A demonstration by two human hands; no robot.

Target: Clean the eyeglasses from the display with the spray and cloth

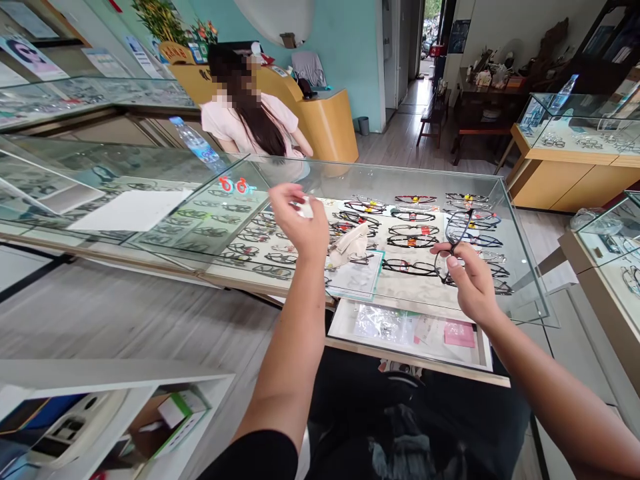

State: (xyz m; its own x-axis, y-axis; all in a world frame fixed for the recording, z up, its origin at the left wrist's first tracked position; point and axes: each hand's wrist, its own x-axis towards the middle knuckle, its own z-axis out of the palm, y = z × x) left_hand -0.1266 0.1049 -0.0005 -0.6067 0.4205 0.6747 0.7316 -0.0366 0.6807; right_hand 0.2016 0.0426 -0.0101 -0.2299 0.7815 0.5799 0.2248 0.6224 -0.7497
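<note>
My right hand [470, 283] pinches a pair of black-framed glasses [457, 237] by the frame, held up above the glass display case [530, 293]. My left hand [300, 223] is raised over the case with its fingers closed on a small white cloth or tissue [306, 209]. Rows of several eyeglass frames [413, 233] lie inside the case below both hands. A crumpled beige cloth [350, 245] rests on the glass top between my hands.
A person in a pink top [245, 120] sits behind the case near a yellow counter [325, 123]. A water bottle [196, 143] stands on the left case. An open drawer [410, 333] with plastic packets sits below. More display cases [575, 147] stand to the right.
</note>
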